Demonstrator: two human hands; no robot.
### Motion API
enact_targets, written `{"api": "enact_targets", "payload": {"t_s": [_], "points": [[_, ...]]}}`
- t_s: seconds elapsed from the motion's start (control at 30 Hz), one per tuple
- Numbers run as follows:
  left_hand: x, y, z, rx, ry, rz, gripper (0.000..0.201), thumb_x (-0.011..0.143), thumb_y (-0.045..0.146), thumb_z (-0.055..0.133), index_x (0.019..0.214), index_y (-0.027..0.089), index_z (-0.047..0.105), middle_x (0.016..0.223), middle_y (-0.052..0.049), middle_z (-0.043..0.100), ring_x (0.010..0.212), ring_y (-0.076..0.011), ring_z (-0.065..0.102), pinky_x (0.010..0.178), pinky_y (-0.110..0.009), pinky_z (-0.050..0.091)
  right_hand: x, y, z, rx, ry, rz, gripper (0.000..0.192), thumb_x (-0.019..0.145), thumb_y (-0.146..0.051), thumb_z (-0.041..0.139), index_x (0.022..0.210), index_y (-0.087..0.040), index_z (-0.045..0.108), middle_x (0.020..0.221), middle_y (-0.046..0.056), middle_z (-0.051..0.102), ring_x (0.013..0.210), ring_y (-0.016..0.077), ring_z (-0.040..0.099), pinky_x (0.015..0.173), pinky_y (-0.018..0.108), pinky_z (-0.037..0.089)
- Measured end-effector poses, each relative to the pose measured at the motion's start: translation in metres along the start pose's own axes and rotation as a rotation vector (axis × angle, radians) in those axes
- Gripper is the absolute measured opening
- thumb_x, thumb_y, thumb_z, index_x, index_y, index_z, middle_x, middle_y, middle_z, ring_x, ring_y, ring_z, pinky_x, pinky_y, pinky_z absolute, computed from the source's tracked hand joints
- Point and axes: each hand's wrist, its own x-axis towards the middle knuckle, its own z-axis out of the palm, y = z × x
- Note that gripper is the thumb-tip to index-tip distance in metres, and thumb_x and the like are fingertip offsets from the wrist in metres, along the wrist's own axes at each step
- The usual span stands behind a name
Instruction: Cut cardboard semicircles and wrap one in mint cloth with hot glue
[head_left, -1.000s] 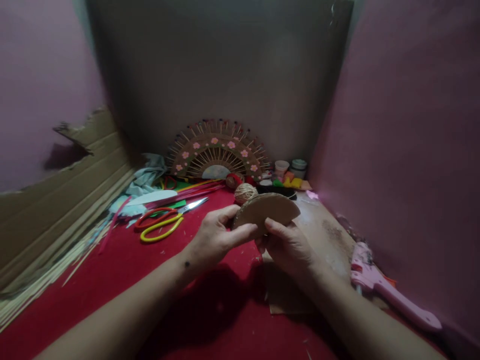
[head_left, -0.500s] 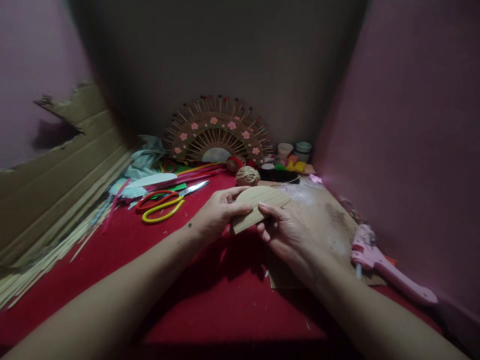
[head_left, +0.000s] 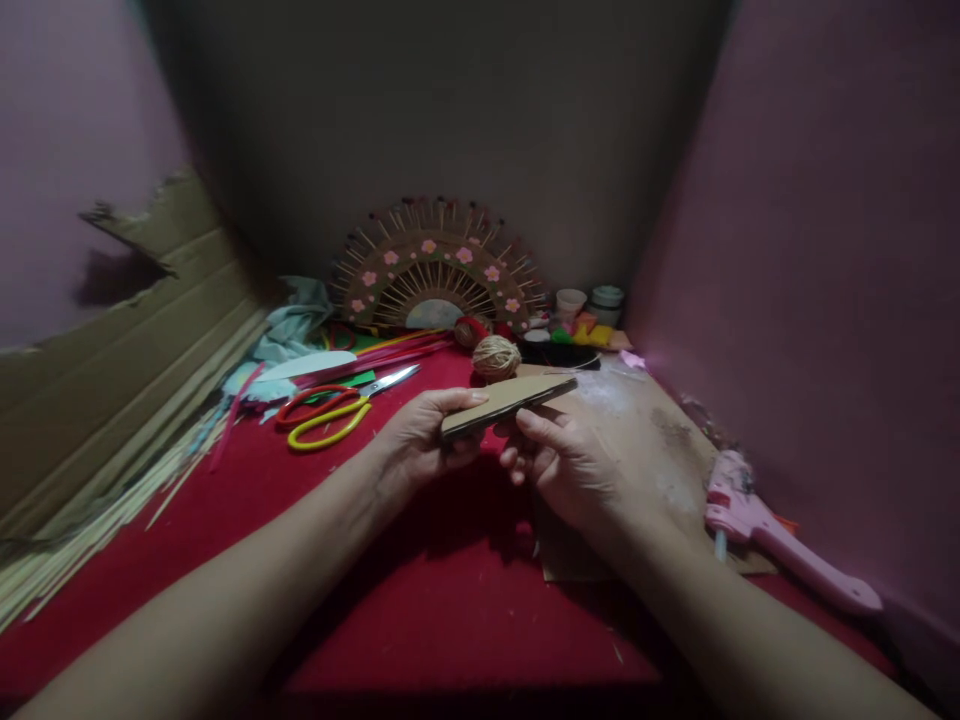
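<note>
A tan, rounded cardboard piece (head_left: 517,393) is held tilted above the red cloth, its thick dark edge towards me. My left hand (head_left: 427,430) grips its left end, thumb on top and fingers beneath. At the front edge, my right hand (head_left: 566,460) has its thumb against the piece, with the other fingers curled below. Just behind the piece lies a ball of beige twine (head_left: 496,357). Scissors (head_left: 330,415) with one red and one yellow handle rest open to the left of my left hand.
A flower-decorated stick fan (head_left: 439,245) stands against the back wall. Thin sticks (head_left: 120,520) lie at left beside torn cardboard (head_left: 127,380). A pink glue gun (head_left: 780,545) sits at right, by a stained board (head_left: 652,430). Small cups (head_left: 606,303) are at the back.
The cardboard piece has been tipped so that its thick front edge shows instead of its broad face. My left fingers have shifted further beneath its left end.
</note>
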Motion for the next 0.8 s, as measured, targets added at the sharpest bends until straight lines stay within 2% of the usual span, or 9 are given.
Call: {"api": "enact_targets", "payload": {"t_s": [0.17, 0.3, 0.37, 0.57, 0.7, 0.8], "points": [[-0.0002, 0.0011, 0.001, -0.016, 0.001, -0.025, 0.006, 0.07, 0.006, 0.055, 0.071, 0.007, 0.061, 0.044, 0.001, 0.052, 0.031, -0.0065, 0.043, 0.03, -0.014, 0.035, 0.0026, 0.0031, -0.002, -0.068, -0.009, -0.005, 0.025, 0.066, -0.034, 0.076, 0.078, -0.016, 0.065, 0.069, 0.001, 0.066, 0.049, 0.0109, 0.058, 0.039, 0.022, 0.04], [0.0021, 0.0002, -0.0022, -0.021, -0.021, -0.034, 0.006, 0.071, 0.007, 0.056, 0.071, 0.008, 0.062, 0.041, 0.002, 0.048, 0.031, -0.0058, 0.04, 0.03, -0.013, 0.034, 0.003, 0.0037, -0.0015, -0.116, 0.001, -0.03, 0.024, 0.071, -0.035, 0.073, 0.08, -0.015, 0.064, 0.069, 0.001, 0.065, 0.047, 0.01, 0.057, 0.039, 0.022, 0.041], [0.0028, -0.001, -0.0036, -0.007, -0.04, -0.035, 0.008, 0.07, 0.008, 0.057, 0.075, 0.006, 0.064, 0.044, 0.001, 0.051, 0.033, -0.0059, 0.042, 0.032, -0.014, 0.036, 0.0035, 0.0043, -0.002, -0.117, 0.003, -0.042, 0.025, 0.072, -0.036, 0.073, 0.081, -0.015, 0.063, 0.067, 0.0, 0.064, 0.046, 0.01, 0.056, 0.038, 0.022, 0.042], [-0.0028, -0.0013, 0.0012, 0.273, -0.133, 0.121, 0.035, 0.07, 0.017, 0.066, 0.104, 0.007, 0.069, 0.065, -0.006, 0.068, 0.043, -0.0104, 0.055, 0.037, -0.017, 0.039, 0.0043, 0.0058, -0.0032, -0.083, -0.037, -0.12, 0.028, 0.074, -0.034, 0.073, 0.092, -0.014, 0.064, 0.067, 0.0, 0.064, 0.044, 0.0096, 0.055, 0.035, 0.02, 0.041], [-0.0049, 0.0018, 0.0039, 0.37, -0.138, 0.211, 0.05, 0.067, 0.017, 0.071, 0.116, 0.009, 0.065, 0.084, -0.01, 0.074, 0.062, -0.0159, 0.066, 0.055, -0.022, 0.051, 0.0026, 0.0036, -0.002, -0.063, -0.055, -0.091, 0.028, 0.071, -0.028, 0.072, 0.095, -0.015, 0.065, 0.071, 0.0, 0.064, 0.049, 0.0113, 0.059, 0.038, 0.021, 0.043], [-0.0046, 0.0051, 0.0008, 0.421, -0.113, 0.266, 0.062, 0.064, 0.019, 0.076, 0.124, 0.013, 0.062, 0.097, -0.01, 0.073, 0.072, -0.0182, 0.068, 0.065, -0.025, 0.053, 0.0018, 0.0021, -0.0016, -0.043, -0.076, -0.078, 0.026, 0.07, -0.026, 0.071, 0.093, -0.015, 0.065, 0.069, 0.0, 0.064, 0.05, 0.0121, 0.059, 0.039, 0.021, 0.044]]}}
